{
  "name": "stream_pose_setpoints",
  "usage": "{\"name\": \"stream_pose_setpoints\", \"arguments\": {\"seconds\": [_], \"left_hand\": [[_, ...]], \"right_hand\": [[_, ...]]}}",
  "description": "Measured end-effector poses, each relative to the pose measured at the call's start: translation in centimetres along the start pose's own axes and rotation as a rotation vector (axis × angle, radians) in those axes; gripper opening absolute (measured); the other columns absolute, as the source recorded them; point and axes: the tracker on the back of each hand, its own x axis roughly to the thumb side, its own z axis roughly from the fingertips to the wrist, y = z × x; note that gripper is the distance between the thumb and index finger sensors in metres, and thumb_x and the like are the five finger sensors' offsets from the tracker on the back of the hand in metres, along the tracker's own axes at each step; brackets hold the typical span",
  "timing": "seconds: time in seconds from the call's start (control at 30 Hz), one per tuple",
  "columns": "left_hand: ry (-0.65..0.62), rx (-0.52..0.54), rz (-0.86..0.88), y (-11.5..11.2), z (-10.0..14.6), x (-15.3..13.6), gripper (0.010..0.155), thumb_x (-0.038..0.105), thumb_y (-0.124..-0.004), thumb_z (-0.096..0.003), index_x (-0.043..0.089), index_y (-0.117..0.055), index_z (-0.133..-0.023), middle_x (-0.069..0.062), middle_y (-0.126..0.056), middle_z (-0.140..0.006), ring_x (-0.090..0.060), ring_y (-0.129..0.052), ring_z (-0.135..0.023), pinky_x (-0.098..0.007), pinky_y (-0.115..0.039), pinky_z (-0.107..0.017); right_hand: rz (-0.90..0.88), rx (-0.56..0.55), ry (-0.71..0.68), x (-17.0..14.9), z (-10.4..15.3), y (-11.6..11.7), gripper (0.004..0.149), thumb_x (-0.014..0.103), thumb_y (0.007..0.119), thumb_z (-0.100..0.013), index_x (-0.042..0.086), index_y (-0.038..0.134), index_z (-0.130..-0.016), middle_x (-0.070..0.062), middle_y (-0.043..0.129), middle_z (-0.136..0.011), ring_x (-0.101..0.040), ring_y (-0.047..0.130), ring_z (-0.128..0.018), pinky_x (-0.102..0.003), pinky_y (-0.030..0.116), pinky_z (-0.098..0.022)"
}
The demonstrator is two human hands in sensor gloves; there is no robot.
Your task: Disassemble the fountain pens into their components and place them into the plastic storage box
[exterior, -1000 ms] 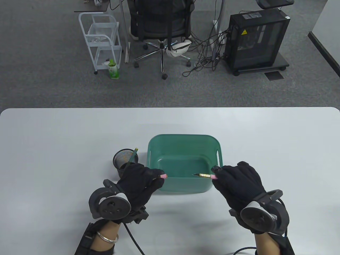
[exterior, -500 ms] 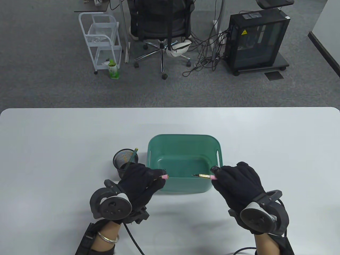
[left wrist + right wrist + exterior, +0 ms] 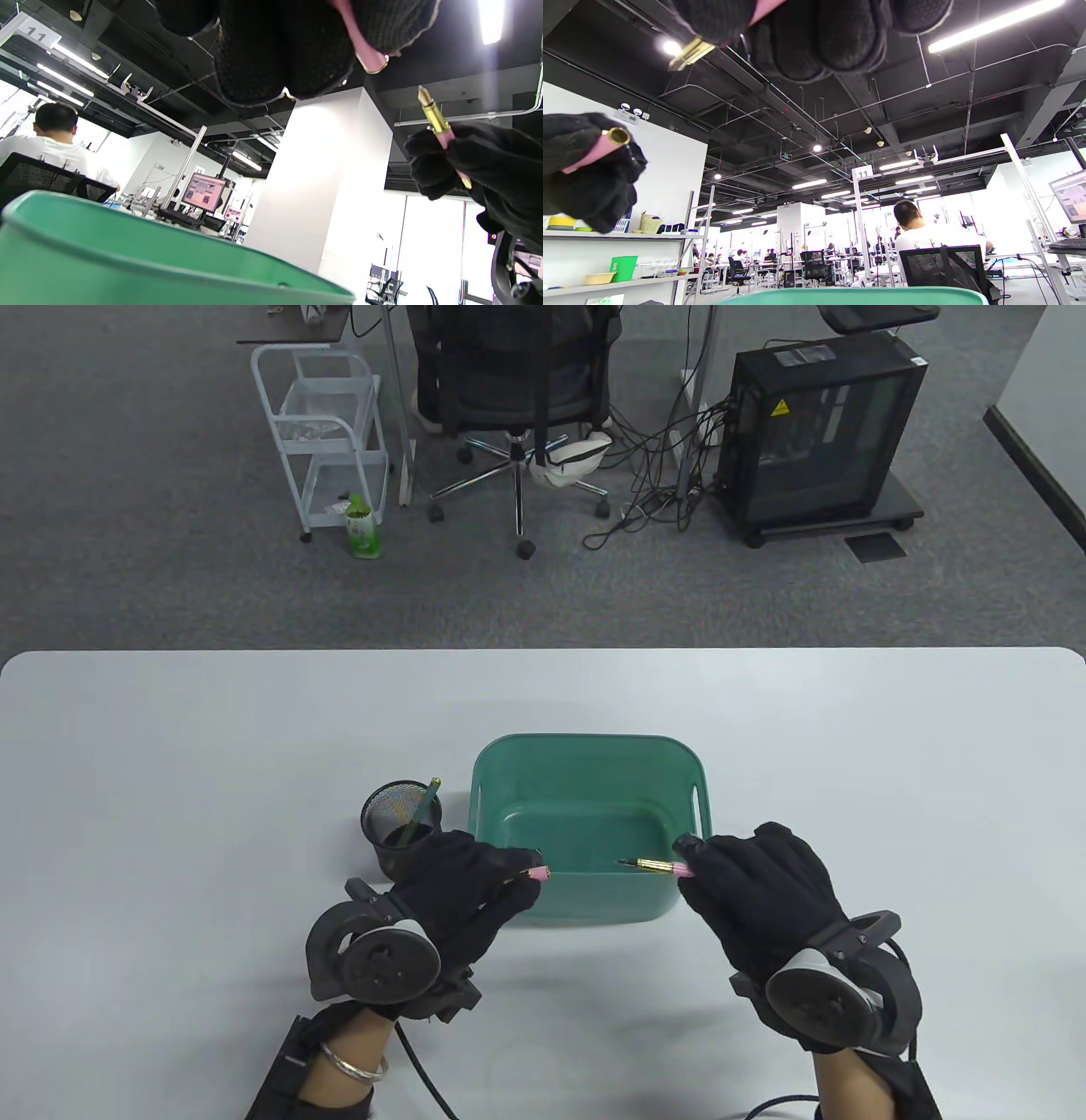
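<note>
Your left hand is curled around the pink pen cap, only its gold-ringed open end poking out past your fingertips at the lower centre of the table view. Your right hand pinches the pink pen body near its gold section, so the nib sticks out toward the left of the frame.

Both pieces lie on almost one line, running left to right across the near wall of the green storage box, and their free ends face each other with a clear gap between them. The nib end already hangs over the box interior. The cap sits just at the box's near left rim, so judged from this, your left hand is the one closer to a drop, and a short move up the frame would bring it over the inside of the box.

The black mesh pen holder stands just left of the box, partly behind your left hand, with a green pen leaning in it.

Most of both pen pieces is buried in your gloves, so you cannot tell their full length. The box floor near its front wall is hidden from the table view, and both wrist views show only the rim.
</note>
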Motion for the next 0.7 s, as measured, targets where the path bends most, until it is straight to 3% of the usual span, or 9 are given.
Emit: {"name": "stream_pose_setpoints", "arguments": {"seconds": [0.3,0.7], "left_hand": [[0.024,-0.114,-0.043,-2.2,-1.4,0.4,0.046,0.044,-0.067,-0.0675,0.012,-0.085,-0.096,0.004,-0.097,-0.073,-0.021,-0.096,-0.070,-0.050,-0.064,-0.075],[0.114,-0.273,-0.034,-4.1,-5.4,-0.1,0.046,0.040,-0.067,-0.0680,0.009,-0.082,-0.100,0.000,-0.097,-0.081,-0.025,-0.094,-0.078,-0.053,-0.059,-0.080]], "right_hand": [[-0.024,-0.011,0.009,-0.3,0.0,-0.5,0.043,0.046,0.072,-0.055,0.029,0.085,-0.093,0.005,0.088,-0.083,-0.013,0.087,-0.071,-0.048,0.062,-0.075],[-0.042,-0.025,0.017,-0.4,0.0,-0.9,0.043,0.047,0.072,-0.055,0.029,0.085,-0.093,0.005,0.088,-0.083,-0.013,0.088,-0.071,-0.048,0.063,-0.075]]}}
